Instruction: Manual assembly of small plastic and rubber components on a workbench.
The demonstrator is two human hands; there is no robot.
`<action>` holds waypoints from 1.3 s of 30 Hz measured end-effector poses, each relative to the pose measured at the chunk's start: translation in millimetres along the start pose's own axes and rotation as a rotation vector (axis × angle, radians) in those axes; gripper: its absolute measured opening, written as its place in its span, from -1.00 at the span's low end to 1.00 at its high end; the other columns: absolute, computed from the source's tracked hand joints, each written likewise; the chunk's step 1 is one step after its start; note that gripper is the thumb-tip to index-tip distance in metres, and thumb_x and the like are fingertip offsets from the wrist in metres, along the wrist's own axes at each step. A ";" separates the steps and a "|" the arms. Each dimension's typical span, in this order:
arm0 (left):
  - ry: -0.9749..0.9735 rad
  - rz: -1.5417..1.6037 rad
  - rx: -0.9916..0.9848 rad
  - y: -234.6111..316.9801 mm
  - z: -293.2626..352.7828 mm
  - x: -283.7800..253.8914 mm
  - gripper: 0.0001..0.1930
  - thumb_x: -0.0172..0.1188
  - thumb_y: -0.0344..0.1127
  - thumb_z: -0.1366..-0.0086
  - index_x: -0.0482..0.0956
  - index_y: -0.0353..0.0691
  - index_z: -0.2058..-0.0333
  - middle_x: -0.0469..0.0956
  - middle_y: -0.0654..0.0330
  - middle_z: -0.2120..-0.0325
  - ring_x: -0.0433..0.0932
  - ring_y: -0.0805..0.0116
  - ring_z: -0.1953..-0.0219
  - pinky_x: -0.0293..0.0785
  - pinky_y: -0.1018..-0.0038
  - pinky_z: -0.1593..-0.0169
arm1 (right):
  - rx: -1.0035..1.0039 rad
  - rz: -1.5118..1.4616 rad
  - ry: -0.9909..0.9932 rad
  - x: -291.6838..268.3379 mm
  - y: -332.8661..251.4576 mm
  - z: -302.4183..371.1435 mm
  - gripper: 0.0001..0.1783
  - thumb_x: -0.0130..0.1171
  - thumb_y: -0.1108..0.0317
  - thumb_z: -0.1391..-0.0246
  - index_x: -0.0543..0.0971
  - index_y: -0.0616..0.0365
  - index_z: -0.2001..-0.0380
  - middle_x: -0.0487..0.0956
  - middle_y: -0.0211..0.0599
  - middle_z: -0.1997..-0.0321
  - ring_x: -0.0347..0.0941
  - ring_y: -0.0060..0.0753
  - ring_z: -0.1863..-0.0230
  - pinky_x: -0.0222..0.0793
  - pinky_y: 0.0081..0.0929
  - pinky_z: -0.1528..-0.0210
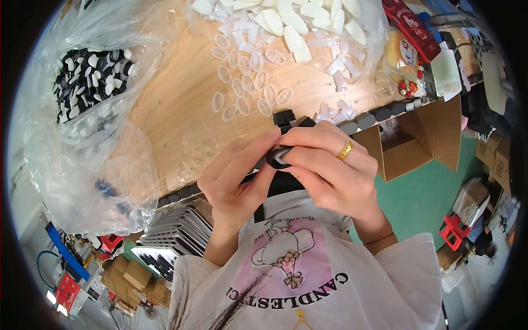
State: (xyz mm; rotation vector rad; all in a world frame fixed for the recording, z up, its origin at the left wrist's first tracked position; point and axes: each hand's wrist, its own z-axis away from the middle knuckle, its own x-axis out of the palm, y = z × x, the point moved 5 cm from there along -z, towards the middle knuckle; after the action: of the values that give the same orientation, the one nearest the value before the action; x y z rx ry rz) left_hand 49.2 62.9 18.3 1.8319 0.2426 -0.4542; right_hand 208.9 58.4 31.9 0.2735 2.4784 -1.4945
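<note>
Both hands meet just in front of the wooden table's [181,110] near edge, pinching one small black oval piece with a white inner part [278,158]. My left hand [236,173] grips it from the left with thumb and fingers. My right hand [324,165], with a gold ring on one finger, closes over it from the right and above. Two small black blocks [285,118] lie on the table just beyond the fingers. Several clear oval shells [245,82] are laid out flat further back.
A clear plastic bag of black and white oval pieces [91,77] fills the left. A pile of white oval pieces and clear parts [297,25] lies at the back. An open cardboard box [421,140] stands right of the table; stacked dark trays [173,231] sit below left.
</note>
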 end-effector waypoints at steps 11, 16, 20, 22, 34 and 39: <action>-0.021 0.203 0.021 5.8 -1.4 -6.5 -0.68 0.34 -0.65 0.05 0.70 -0.35 0.23 0.68 0.06 0.26 0.67 0.25 0.30 0.59 0.51 0.23 | -0.032 0.008 -0.089 -2.0 1.1 2.0 -0.72 0.30 0.66 0.38 0.66 0.23 0.44 0.58 -0.17 0.14 0.38 -0.38 0.42 0.32 -0.54 0.42; 0.019 0.084 -0.018 -8.7 15.6 -9.8 -0.69 0.46 -0.48 0.05 0.71 -0.36 0.25 0.68 0.00 0.22 0.69 0.27 0.32 0.60 0.51 0.27 | 0.212 -0.143 -0.122 -9.6 15.4 -3.2 -0.79 0.34 0.63 0.19 0.69 0.19 0.39 0.57 -0.15 0.05 0.48 -0.42 0.33 0.42 -0.54 0.35; 0.119 0.502 -0.335 -17.8 24.9 -4.3 -0.73 0.37 -0.53 -0.13 0.63 -0.53 0.18 0.63 -0.20 0.16 0.70 0.18 0.29 0.67 0.45 0.26 | 0.643 0.511 0.141 -54.6 76.5 -2.0 -0.83 0.34 0.49 0.05 0.58 0.27 0.36 0.60 -0.26 0.37 0.43 -0.52 0.53 0.32 -0.52 0.48; 0.137 0.638 -0.338 -20.0 28.7 -0.6 -0.72 0.31 -0.54 -0.19 0.58 -0.57 0.14 0.60 -0.25 0.13 0.69 0.14 0.26 0.69 0.42 0.26 | 0.590 0.572 0.093 -48.4 89.7 -1.9 -0.81 0.34 0.49 0.05 0.57 0.27 0.33 0.60 -0.21 0.38 0.46 -0.43 0.52 0.34 -0.46 0.47; 0.120 0.376 -0.232 -27.2 36.3 -9.6 -0.58 0.21 -0.14 -0.35 0.49 -0.47 0.10 0.62 -0.11 0.27 0.70 0.10 0.33 0.67 0.30 0.18 | 0.420 0.637 0.046 -39.3 92.5 7.3 -0.83 0.15 0.67 -0.01 0.55 0.33 0.27 0.56 -0.15 0.29 0.50 -0.33 0.50 0.37 -0.49 0.44; 0.232 0.394 -0.080 -17.6 33.7 -11.1 -0.60 0.20 -0.08 -0.35 0.52 -0.40 0.16 0.63 -0.09 0.31 0.70 0.12 0.39 0.63 0.39 0.24 | 0.309 0.033 0.024 -30.3 21.0 3.9 -0.84 0.12 0.70 -0.01 0.60 0.32 0.33 0.53 -0.15 0.21 0.45 -0.55 0.51 0.27 -0.69 0.56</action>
State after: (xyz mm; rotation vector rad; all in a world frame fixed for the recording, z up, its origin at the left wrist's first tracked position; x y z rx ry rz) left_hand 26.1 36.9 -0.8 1.7975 0.0513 0.0424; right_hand 244.0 63.5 21.3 0.3849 2.2407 -1.8678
